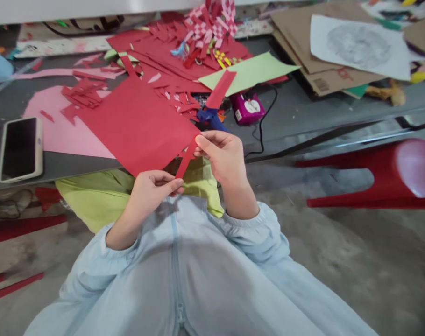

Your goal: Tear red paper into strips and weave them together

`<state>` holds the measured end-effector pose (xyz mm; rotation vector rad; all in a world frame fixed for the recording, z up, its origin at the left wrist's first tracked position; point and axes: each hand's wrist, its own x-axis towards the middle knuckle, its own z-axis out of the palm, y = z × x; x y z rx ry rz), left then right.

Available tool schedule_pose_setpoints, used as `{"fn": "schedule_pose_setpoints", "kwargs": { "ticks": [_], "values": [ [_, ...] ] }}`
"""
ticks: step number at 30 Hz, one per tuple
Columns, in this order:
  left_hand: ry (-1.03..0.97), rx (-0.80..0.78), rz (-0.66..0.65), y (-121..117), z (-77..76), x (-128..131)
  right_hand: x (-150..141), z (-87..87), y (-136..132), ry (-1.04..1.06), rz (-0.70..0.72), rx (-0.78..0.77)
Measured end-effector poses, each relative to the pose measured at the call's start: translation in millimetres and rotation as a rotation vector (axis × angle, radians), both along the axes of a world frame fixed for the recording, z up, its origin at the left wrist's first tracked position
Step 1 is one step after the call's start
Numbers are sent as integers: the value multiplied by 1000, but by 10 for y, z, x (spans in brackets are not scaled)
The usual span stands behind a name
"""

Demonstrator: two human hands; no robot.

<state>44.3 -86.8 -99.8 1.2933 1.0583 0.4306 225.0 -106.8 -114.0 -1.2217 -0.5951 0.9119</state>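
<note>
A narrow red paper strip [186,159] is stretched at a slant between my two hands, just off the table's front edge. My left hand [151,189] pinches its lower end between thumb and fingers. At the upper end, my right hand [223,151] is closed on the strip with thumb and forefinger. Behind the strip, a large red paper sheet [138,121] lies on the table, one corner close to my right fingertips. Just beyond that hand is a blue-handled tool [211,117], partly covered by a loose red paper piece [222,88].
A phone [20,148] lies at the left beside pink paper [61,133]. Red scraps and woven checkered pieces [212,28] heap at the back. A purple box [248,108] with a black cable, light green paper [254,72] and cardboard [324,60] lie rightward. A red stool [384,172] stands right.
</note>
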Motion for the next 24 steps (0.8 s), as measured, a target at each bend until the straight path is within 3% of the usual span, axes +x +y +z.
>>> {"fn": "schedule_pose_setpoints", "kwargs": {
  "ticks": [11, 17, 24],
  "values": [
    [37, 301, 116, 563, 311, -456, -458, 221, 972, 47, 203, 167],
    [67, 347, 173, 831, 331, -596, -637, 248, 1396, 113, 277, 196],
    [183, 396, 196, 1076, 274, -690, -718, 90, 1738, 137, 332, 143]
  ]
}}
